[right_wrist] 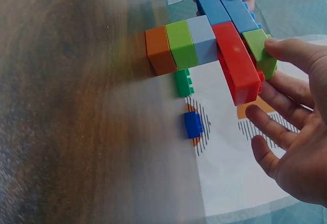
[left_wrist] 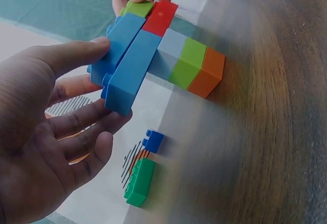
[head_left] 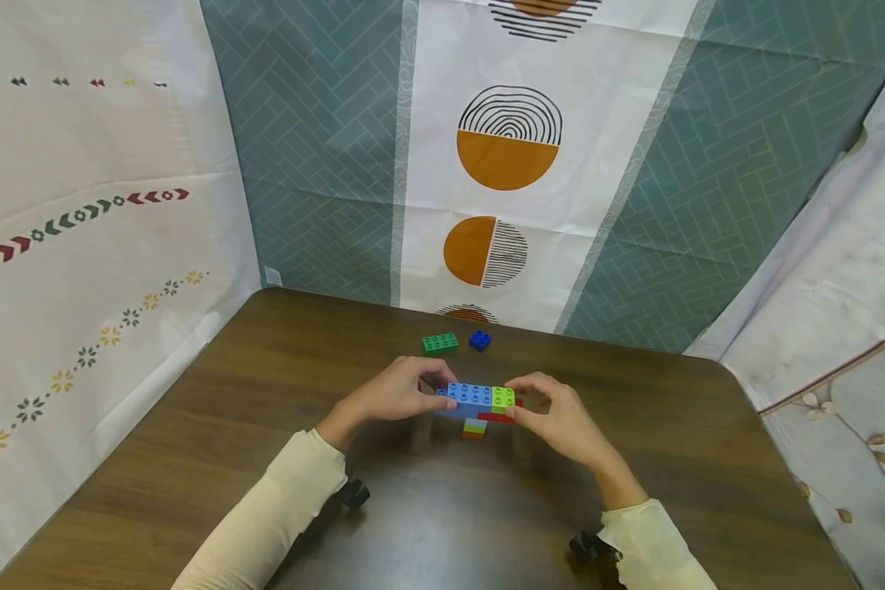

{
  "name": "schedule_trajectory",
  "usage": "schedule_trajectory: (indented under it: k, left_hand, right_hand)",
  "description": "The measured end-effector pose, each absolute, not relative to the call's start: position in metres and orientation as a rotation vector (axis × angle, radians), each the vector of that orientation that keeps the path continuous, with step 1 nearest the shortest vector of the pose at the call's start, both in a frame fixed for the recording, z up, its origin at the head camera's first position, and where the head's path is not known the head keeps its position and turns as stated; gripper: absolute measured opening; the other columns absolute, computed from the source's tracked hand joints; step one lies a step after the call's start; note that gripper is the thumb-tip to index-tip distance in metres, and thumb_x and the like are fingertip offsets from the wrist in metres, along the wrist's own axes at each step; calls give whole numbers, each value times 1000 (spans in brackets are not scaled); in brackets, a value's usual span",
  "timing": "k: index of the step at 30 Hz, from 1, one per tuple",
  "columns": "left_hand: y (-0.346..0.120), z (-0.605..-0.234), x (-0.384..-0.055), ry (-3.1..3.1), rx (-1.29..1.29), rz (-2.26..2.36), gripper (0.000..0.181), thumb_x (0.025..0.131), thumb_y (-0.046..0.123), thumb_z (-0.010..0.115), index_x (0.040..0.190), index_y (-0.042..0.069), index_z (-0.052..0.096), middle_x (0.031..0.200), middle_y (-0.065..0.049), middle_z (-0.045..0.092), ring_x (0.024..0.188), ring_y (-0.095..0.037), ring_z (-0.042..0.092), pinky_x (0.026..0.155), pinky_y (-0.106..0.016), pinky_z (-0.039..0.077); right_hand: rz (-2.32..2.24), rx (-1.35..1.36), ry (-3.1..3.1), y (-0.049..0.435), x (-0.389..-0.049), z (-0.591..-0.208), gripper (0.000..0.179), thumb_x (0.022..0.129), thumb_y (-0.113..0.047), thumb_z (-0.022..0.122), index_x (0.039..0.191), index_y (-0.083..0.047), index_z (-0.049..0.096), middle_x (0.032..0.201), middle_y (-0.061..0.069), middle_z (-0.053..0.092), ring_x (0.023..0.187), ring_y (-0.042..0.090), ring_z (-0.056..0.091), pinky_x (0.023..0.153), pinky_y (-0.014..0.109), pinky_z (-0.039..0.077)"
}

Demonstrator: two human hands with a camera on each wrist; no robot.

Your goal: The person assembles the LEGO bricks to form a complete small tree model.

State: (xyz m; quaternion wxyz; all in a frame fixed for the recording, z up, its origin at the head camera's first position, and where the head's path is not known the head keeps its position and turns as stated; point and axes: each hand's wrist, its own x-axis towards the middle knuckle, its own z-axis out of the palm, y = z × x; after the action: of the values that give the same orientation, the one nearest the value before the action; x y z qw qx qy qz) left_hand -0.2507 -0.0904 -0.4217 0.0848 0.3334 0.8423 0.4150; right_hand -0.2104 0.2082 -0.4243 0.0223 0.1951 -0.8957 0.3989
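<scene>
Orange plastic is forming the lowest block (left_wrist: 207, 73) of an upright column at the middle of the brown wooden table (head_left: 531, 508). A lime column block (left_wrist: 188, 63) is sitting directly above it, and a pale block (left_wrist: 169, 55) is topping the column. Two longer bricks are lying across the column, end to end: a lower blue brick (left_wrist: 132, 66) on the person's left and a red brick (right_wrist: 236, 63) on the right, both extending outward past the column like a crossbar. An upper blue brick (head_left: 470, 393) and a lime top brick (head_left: 503, 399) are making up the top layer, side by side, with studs facing up.

The left hand (head_left: 401, 392) is partly closing, pinching the upper blue brick near its outer end; the thumb is pressing the near face (the other fingers are reaching around the far side and beneath). The right hand (head_left: 556, 410) is likewise partly closing, pinching the lime top brick between its thumb on the near face and a finger on the far side, while its remaining fingers are extending loosely near the red brick.

Beyond the assembly, a green brick (head_left: 440, 343) and a small dark blue brick (head_left: 479, 341) are lying near each other, apart from the structure. Patterned cloth (head_left: 324, 164) is hanging behind the table's far edge.
</scene>
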Motion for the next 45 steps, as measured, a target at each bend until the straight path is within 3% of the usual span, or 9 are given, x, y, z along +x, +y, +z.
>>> schedule_trajectory:
  k: [17,29,45]
  left_hand:
    - [-90,-424,-251,2526,960,1236,25,93,28,78,114,16,71,112,-1,74,99,-15,67,88,-28,60]
    - [-90,-423,-250,2517,947,1263,25,92,28,79,113,16,71,112,0,73,98,-15,67,87,-27,60]
    - [-88,-423,-249,2530,919,1244,27,92,31,79,114,17,71,110,0,73,98,-15,67,88,-29,60]
  right_hand:
    - [1198,603,-2781,206,-211,-425,29,90,-29,81,116,-27,71,114,-7,70,107,20,59,89,39,47]
    - [1200,611,-2777,206,-213,-425,28,89,-28,82,115,-26,72,112,-5,71,103,23,59,81,37,44]
    - [1183,586,-2803,209,-212,-426,30,89,-33,81,117,-27,72,114,-5,71,108,24,60,87,41,48]
